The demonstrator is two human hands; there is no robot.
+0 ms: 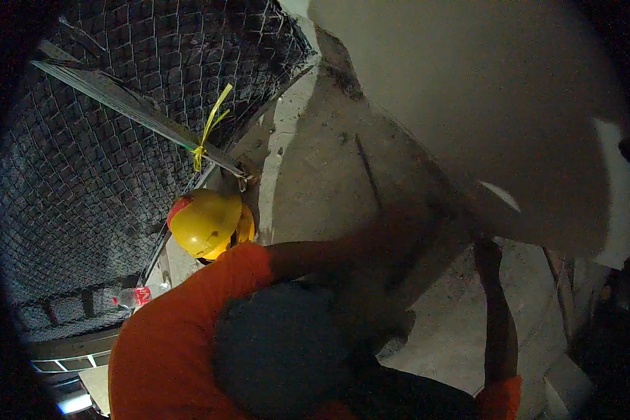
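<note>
My left arm (308, 257), in an orange sleeve, reaches across to the right. The left hand (437, 211) is lost in deep shadow near the foot of the pale wall (469, 84), and its fingers do not show. From the lower right my right forearm (500, 322) comes up to the same wall foot. There my right hand (487, 250) is closed by the wall's lower edge; what it grips, if anything, is too dark to make out. A rounded dark grey shape (280, 350) lies between my arms.
Left of my arm sit yellow hard hats (206, 220). A clear bottle with a red label (138, 297) lies beyond my sleeve. Wire mesh (105, 196) covers the left side. Long metal strips (119, 98), tied with yellow tape (206, 133), slant across it. Dusty concrete floor (322, 161) runs along the wall.
</note>
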